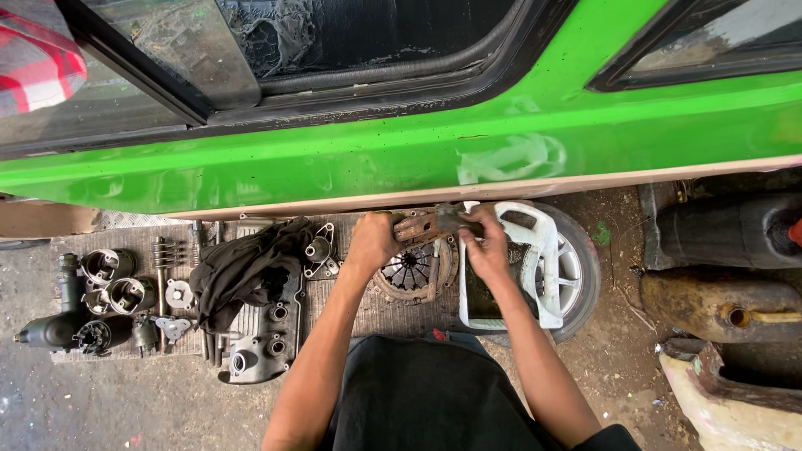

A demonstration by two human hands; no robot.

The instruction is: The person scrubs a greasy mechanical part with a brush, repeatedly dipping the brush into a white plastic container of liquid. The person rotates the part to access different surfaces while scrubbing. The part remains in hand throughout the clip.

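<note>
Beside a bright green vehicle body point(401, 159), the left hand point(372, 242) and right hand point(487, 246) both close around a rusty, grimy brown metal engine part point(430, 224), one at each end, apparently to steady it between them. It is held above a round ribbed clutch plate point(411, 271) and a cut-open white plastic can point(510, 267). Grey engine components point(125, 301) lie spread out on the ground at left.
</note>
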